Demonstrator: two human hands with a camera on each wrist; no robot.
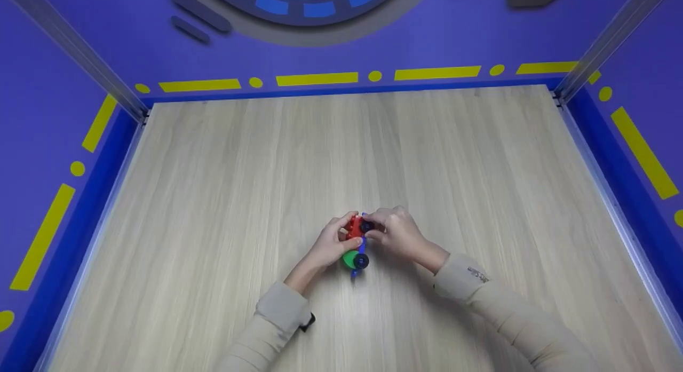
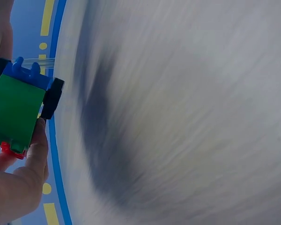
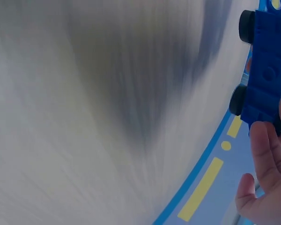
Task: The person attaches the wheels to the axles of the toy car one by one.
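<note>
Both hands hold a small toy vehicle with a blue chassis (image 3: 269,70) above the wooden table, tipped on its side. My left hand (image 1: 331,244) grips it by its red upper block (image 1: 354,227), the thumb toward the rear. My right hand (image 1: 399,232) pinches the front end around a black wheel (image 1: 366,226). A green rounded block (image 2: 18,108) sits at the rear, beside another black wheel (image 1: 361,261). In the right wrist view the flat blue underside shows, with right fingertips (image 3: 261,136) at its lower end. A blue hitch (image 2: 27,68) sticks out behind the green block.
The pale wooden tabletop (image 1: 341,153) spreads around the hands. Purple panels (image 1: 331,57) with yellow dashes wall it in at the back and both sides, with metal posts (image 1: 597,41) at the back corners. Shadows of the hands fall on the wood.
</note>
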